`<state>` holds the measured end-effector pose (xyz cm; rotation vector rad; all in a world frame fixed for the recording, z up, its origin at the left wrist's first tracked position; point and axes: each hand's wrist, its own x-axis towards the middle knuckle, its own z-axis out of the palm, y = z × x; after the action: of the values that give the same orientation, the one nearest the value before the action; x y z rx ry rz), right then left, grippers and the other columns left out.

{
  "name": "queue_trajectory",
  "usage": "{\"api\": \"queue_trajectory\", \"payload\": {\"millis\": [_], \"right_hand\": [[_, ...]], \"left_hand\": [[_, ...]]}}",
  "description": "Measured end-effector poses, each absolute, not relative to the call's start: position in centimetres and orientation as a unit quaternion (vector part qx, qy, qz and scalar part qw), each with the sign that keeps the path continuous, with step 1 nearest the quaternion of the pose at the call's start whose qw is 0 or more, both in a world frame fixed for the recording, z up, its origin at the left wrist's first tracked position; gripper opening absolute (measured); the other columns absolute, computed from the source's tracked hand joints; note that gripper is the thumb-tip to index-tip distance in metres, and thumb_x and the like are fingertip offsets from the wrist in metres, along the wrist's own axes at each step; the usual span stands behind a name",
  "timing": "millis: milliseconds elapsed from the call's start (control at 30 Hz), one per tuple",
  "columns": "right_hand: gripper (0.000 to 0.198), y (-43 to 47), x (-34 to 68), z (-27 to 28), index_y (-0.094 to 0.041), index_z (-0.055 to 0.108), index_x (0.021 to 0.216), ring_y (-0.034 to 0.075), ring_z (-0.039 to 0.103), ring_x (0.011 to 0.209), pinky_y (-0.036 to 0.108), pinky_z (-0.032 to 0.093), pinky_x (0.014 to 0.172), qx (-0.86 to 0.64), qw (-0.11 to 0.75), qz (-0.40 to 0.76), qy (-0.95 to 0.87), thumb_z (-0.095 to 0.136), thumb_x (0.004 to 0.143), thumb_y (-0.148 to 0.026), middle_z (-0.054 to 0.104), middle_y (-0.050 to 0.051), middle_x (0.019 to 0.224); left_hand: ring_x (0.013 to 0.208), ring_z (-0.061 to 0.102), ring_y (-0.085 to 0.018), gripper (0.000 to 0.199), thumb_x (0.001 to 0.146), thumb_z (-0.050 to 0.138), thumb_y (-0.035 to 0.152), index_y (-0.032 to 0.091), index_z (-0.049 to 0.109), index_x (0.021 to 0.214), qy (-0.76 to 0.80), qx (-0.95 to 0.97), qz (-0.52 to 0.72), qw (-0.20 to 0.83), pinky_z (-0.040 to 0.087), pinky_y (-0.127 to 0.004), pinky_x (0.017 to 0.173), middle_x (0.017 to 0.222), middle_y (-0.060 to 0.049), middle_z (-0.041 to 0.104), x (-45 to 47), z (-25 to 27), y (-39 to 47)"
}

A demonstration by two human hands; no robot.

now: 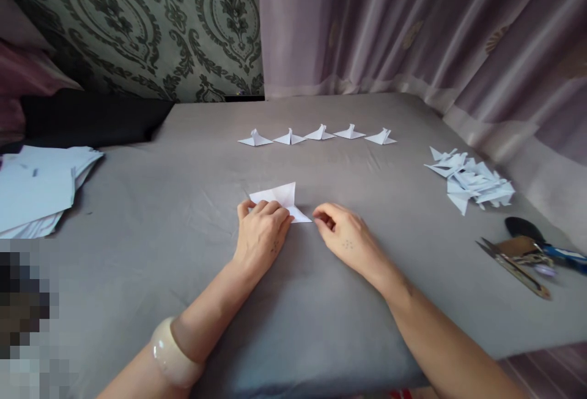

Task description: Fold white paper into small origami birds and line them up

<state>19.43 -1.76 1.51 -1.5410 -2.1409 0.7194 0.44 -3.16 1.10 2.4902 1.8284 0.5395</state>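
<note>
A folded piece of white paper [287,197] lies on the grey cloth in front of me, with one flap standing up and a pointed corner toward the right. My left hand [263,227] is closed over its near left part, fingertips pressing it; that part of the paper is hidden under the fingers. My right hand [346,237] has its fingers curled in a pinch right beside the pointed corner. The whole tip shows, and nothing is seen between these fingers. Whether they touch the tip, I cannot tell. A pale bangle [174,353] sits on my left forearm.
Several folded paper birds [320,133] stand in a row farther back. On the right are a heap of folded paper pieces [479,182], scissors [516,267] and a blue-handled tool [566,255]. A stack of white paper [36,188] lies left, by a black cover [92,119].
</note>
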Motion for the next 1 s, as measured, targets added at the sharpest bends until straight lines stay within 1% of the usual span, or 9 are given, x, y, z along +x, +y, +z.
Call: {"api": "queue_trajectory", "payload": {"millis": [133,300,400,467,567,667,800,867,1000], "right_hand": [[0.039,-3.3,18.4,1.5,-0.031,0.061,0.121,0.016,0.057,0.081,0.027,0.039,0.064,-0.506,0.122,0.122,-0.845,0.043,0.092,-0.012,0.061,0.003,0.093],[0.04,-4.4,17.9,1.8,-0.025,0.059,0.125,0.02,0.053,0.082,0.032,0.039,0.068,-0.484,0.062,0.018,-0.873,0.038,0.095,-0.01,0.059,0.007,0.091],[0.037,-4.4,18.2,2.0,-0.021,0.063,0.119,0.02,0.053,0.08,0.034,0.04,0.068,-0.487,0.064,0.018,-0.871,0.039,0.093,-0.008,0.059,0.007,0.088],[0.035,-4.2,18.2,2.1,-0.02,0.066,0.111,0.02,0.053,0.08,0.033,0.042,0.068,-0.493,0.092,0.032,-0.864,0.039,0.092,-0.007,0.059,0.007,0.088],[0.035,-3.9,17.7,2.0,-0.017,0.065,0.106,0.019,0.054,0.091,0.031,0.046,0.078,-0.478,0.148,0.065,-0.864,0.037,0.091,-0.004,0.06,0.008,0.098],[0.036,-4.0,16.9,1.7,-0.015,0.062,0.109,0.021,0.052,0.096,0.032,0.047,0.083,-0.457,0.146,0.087,-0.873,0.036,0.089,-0.001,0.06,0.01,0.101],[0.039,-4.5,16.4,1.6,-0.012,0.06,0.113,0.022,0.052,0.095,0.034,0.048,0.083,-0.465,0.1,0.086,-0.875,0.036,0.086,0.002,0.058,0.012,0.102],[0.041,-4.5,16.5,1.6,-0.012,0.059,0.118,0.022,0.052,0.095,0.034,0.049,0.082,-0.467,0.093,0.089,-0.875,0.037,0.085,0.002,0.057,0.013,0.105],[0.046,-4.3,16.5,1.5,-0.013,0.054,0.128,0.023,0.051,0.096,0.034,0.049,0.08,-0.465,0.095,0.089,-0.876,0.036,0.088,-0.002,0.056,0.013,0.107]], "left_hand": [[0.079,0.06,-0.02,0.029,0.096,0.044,0.028,0.02,0.064,0.076,0.586,0.794,0.162,0.006,0.028,-0.043,0.085,0.083,-0.003,0.07,0.5,1.3,-3.1],[0.079,0.06,-0.02,0.03,0.096,0.044,0.029,0.02,0.064,0.076,0.587,0.792,0.166,0.013,0.028,-0.043,0.085,0.083,-0.003,0.07,0.5,1.3,-3.1],[0.079,0.06,-0.02,0.029,0.096,0.045,0.029,0.02,0.064,0.077,0.587,0.791,0.171,0.017,0.027,-0.043,0.086,0.084,-0.003,0.07,0.4,1.3,-3.2],[0.079,0.06,-0.02,0.028,0.096,0.045,0.028,0.02,0.064,0.077,0.585,0.793,0.17,0.016,0.028,-0.043,0.085,0.084,-0.004,0.07,0.4,1.3,-3.2],[0.078,0.06,-0.02,0.029,0.096,0.044,0.027,0.02,0.063,0.076,0.584,0.794,0.168,0.01,0.028,-0.043,0.085,0.082,-0.004,0.069,0.4,1.2,-3.1],[0.079,0.06,-0.02,0.027,0.096,0.044,0.026,0.02,0.063,0.078,0.584,0.794,0.169,0.01,0.028,-0.043,0.086,0.082,-0.003,0.069,0.4,1.1,-3.1],[0.089,0.06,-0.023,0.012,0.092,0.05,0.027,0.022,0.059,0.098,0.597,0.775,0.205,0.017,0.029,-0.042,0.087,0.095,-0.005,0.07,0.0,0.8,-3.2],[0.094,0.06,-0.023,0.015,0.09,0.055,0.029,0.022,0.056,0.103,0.609,0.758,0.233,0.02,0.03,-0.041,0.086,0.101,-0.006,0.069,-0.2,0.7,-3.3],[0.089,0.06,-0.021,0.007,0.091,0.053,0.026,0.022,0.059,0.09,0.616,0.748,0.246,0.03,0.028,-0.041,0.086,0.092,-0.003,0.069,-0.3,0.8,-3.5]]}}
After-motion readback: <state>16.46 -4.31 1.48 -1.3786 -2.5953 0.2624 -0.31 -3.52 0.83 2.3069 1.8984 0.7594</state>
